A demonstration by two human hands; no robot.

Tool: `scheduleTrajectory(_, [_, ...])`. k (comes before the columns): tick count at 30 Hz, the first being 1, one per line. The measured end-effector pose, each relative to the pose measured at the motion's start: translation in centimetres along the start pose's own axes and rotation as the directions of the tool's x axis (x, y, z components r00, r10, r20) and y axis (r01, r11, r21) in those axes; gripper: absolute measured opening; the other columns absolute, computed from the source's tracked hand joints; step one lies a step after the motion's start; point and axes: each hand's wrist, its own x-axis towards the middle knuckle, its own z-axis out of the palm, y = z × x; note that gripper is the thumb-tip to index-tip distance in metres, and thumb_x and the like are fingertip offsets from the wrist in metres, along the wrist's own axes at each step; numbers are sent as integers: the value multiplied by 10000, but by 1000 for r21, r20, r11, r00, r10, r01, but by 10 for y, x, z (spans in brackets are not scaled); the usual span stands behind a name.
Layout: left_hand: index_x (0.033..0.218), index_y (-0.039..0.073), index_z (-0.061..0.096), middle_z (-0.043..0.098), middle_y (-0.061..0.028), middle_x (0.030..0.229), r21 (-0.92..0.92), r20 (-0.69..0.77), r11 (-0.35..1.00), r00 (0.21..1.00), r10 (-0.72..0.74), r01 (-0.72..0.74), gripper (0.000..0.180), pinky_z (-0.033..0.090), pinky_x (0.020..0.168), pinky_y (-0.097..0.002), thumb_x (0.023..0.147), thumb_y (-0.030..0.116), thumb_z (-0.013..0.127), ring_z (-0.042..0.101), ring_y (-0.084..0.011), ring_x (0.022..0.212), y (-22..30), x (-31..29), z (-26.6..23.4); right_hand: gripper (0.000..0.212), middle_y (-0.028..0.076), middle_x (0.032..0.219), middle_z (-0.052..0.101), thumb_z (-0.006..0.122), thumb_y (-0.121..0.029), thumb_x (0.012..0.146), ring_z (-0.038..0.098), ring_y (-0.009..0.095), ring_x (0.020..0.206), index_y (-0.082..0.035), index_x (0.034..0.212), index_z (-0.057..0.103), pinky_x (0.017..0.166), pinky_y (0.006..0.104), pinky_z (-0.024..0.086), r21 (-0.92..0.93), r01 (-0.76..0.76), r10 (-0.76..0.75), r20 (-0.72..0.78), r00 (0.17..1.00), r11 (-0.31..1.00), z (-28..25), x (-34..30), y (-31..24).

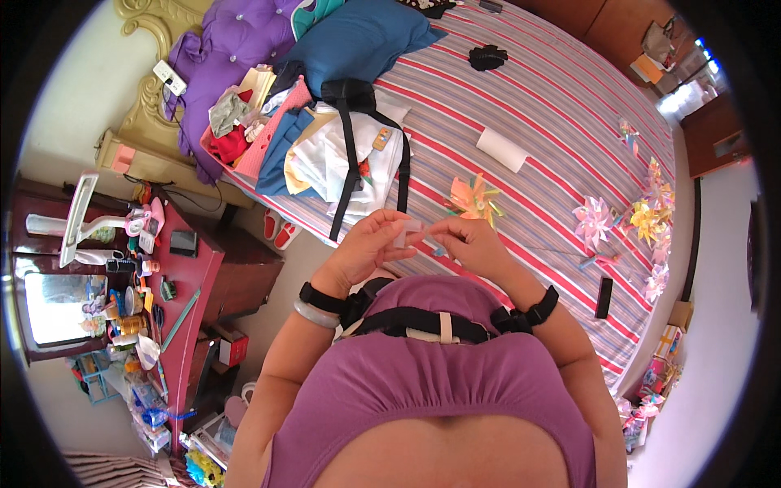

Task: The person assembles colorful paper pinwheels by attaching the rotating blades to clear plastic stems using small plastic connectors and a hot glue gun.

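In front of my waist, over the edge of a striped bed, my two hands are close together. My left hand point(370, 246) is closed with a small pale, see-through piece point(404, 233) between thumb and fingers. My right hand point(472, 246) pinches at the far side of that piece; what its fingertips hold is too small to make out. Just beyond the hands lies a peach-coloured flower point(470, 199) with pointed petals and yellow-green strips. Farther off on the sheet is a white roll point(502, 149).
Shiny pink and yellow flowers point(594, 222) lie to the right, near a black phone-like slab point(604, 298). At left are folded clothes with a black strapped pouch point(348, 95), a pink basket point(281, 122) and a blue pillow point(366, 41). A cluttered red dresser point(191, 260) stands left.
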Motion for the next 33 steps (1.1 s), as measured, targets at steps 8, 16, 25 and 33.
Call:
scheduleTrajectory(8, [1097,36,465,559,-162,1153,65,-14,996,998,-62,63,211,528,836,-325,939,173,493,566,-262,1095,-4,2,5,151,32,613,549,580,-84,844,481,77,547,-33,966,651,510,243,390,-11,7,-7,-38,999,1000,-2,-8,0])
scheduleTrajectory(16, [1145,4,506,582,-146,1092,78,15,995,998,-63,62,260,536,830,-318,927,145,511,612,-250,1002,-3,0,10,122,60,617,582,585,-99,839,532,102,522,-19,928,611,491,242,407,20,-118,118,-10,993,993,-6,-9,-4])
scheduleTrajectory(25, [1163,-13,502,576,-120,1062,27,-8,1000,1000,-15,15,278,533,847,-323,925,131,510,610,-240,991,-1,4,7,175,47,651,575,572,-92,867,534,93,518,-3,1009,524,482,227,426,240,-44,42,14,999,970,-1,-5,3])
scheduleTrajectory(33, [1148,1,504,587,-122,1078,80,-54,997,998,-15,19,269,536,823,-299,925,151,515,619,-238,990,1,-1,8,135,43,643,578,567,-107,865,539,97,522,6,939,575,494,248,442,163,-139,129,71,989,977,-9,-3,8])
